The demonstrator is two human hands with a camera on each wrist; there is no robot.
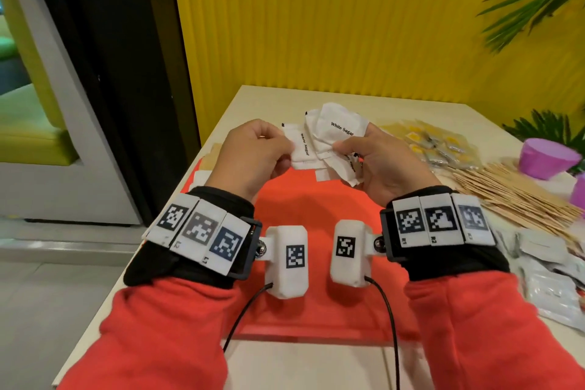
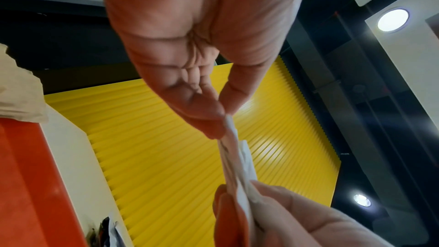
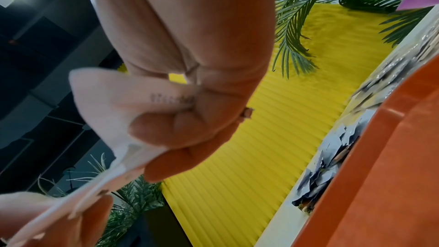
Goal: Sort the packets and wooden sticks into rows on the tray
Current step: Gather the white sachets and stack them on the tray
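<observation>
Both hands hover above the orange-red tray [image 1: 316, 215]. My right hand [image 1: 343, 149] grips a crumpled bunch of white sugar packets [image 1: 338, 131], thumb on top. My left hand [image 1: 286, 150] pinches one white sugar packet [image 1: 302, 149] at the left edge of that bunch. In the left wrist view, the left hand [image 2: 224, 117] pinches the packet's [image 2: 235, 157] edge between thumb and finger. From the right wrist, the right hand [image 3: 152, 138] curls round the packets [image 3: 106, 100]. Wooden sticks [image 1: 512, 196] lie in a heap on the table right of the tray.
Yellow and silver packets [image 1: 443, 146] lie behind the sticks, grey-white packets [image 1: 550, 279] at the near right. A purple cup [image 1: 544, 157] stands at the far right by plant leaves. Tan paper [image 1: 210, 152] lies left of the tray. The yellow ribbed wall [image 1: 316, 25] backs the table.
</observation>
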